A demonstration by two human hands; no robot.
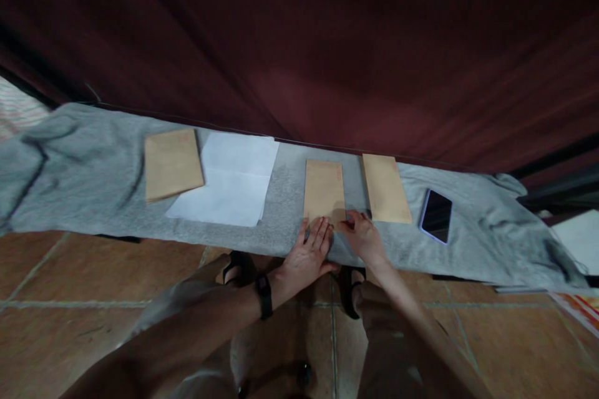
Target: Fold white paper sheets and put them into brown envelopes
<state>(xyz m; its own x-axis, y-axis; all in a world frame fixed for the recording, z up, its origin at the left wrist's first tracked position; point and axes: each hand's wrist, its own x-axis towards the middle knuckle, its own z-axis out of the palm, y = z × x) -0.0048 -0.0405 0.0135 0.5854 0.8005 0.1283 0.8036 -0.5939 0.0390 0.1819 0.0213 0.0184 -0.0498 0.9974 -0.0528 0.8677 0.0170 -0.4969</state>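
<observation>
middle envelope (324,190) lies long axis away from the person; left hand (309,255) flat at its near edge, right hand (362,234) pinching its near right corner.

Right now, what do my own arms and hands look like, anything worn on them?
Both forearms are bare, with no sleeves in view. The left hand has a slim black band, like a watch or fitness tracker, around its wrist. The right hand and its wrist show no band, ring or glove.

Bare grey cloth (285,199) lies open between the white paper (229,181) and middle envelope (324,190). Rightward, another envelope (386,196) and a phone (437,216) crowd the way.
</observation>
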